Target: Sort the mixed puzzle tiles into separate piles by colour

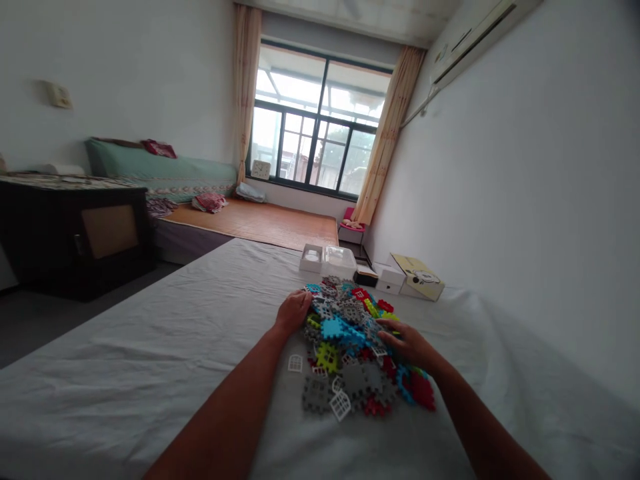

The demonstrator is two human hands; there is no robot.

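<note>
In a room lit by a wide window (317, 127), a pale sheet (165, 360) carries a heap of notched plastic pieces (354, 379) between two bare hands, apparently placed so both flanks lie within reach. The left hand (294, 312), fingers curled, rests at the heap's left edge; the right hand (407, 343), thumb and fingers slightly parted, meets its right side. Whether either grip has a piece cannot be told. Boxes (390, 279) stand beyond, seemingly out of the way. Overlap hides lower pieces; blur softens small ones; the frame crops both forearms.
</note>
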